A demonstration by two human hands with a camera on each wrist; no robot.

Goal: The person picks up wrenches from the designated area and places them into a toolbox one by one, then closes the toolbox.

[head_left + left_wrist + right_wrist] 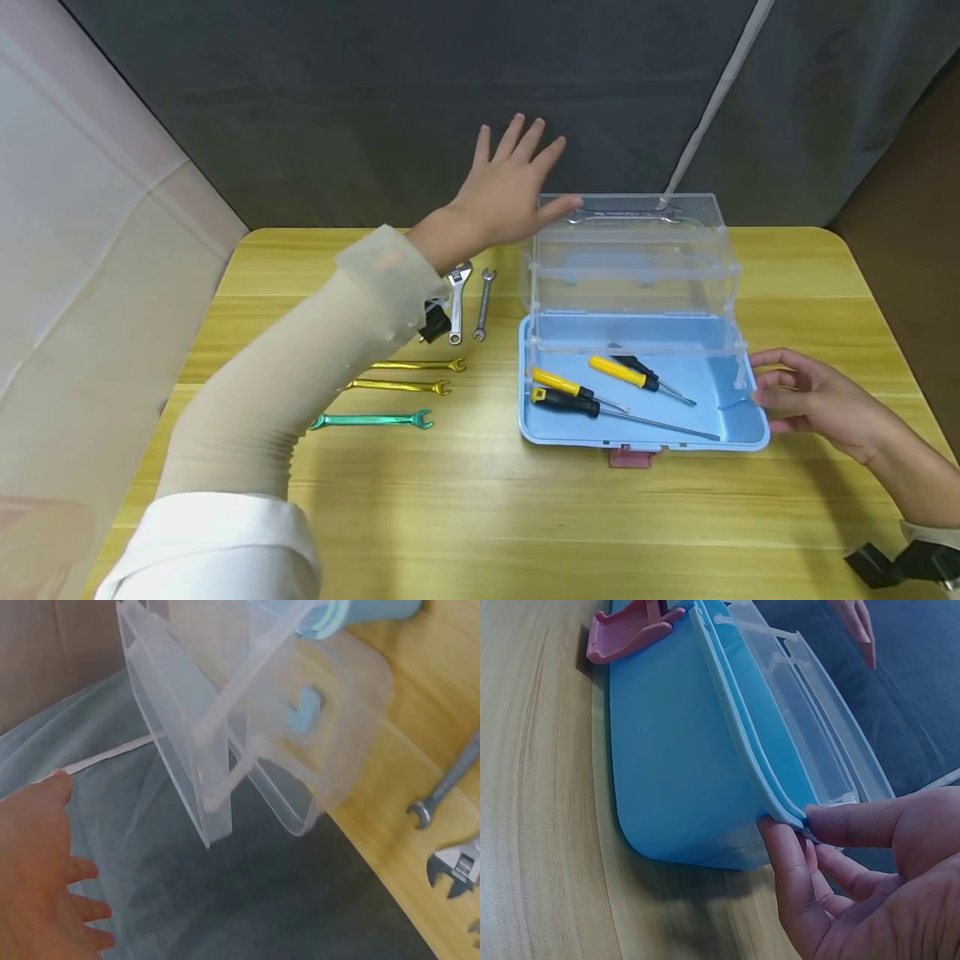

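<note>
Blue plastic toolbox [708, 408] has its rim pinched by the right hand [823, 407]. Left hand [504, 190]'s empty, fingers splayed wide near the clear tray [637, 235].

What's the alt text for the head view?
A person's right hand holds an open blue toolbox of screwdrivers at its right edge; the left hand hovers, splayed, near its clear top. Left of it on a wooden table lie an adjustable wrench, a small open-ended wrench, two gold wrenches and a green wrench.
</note>
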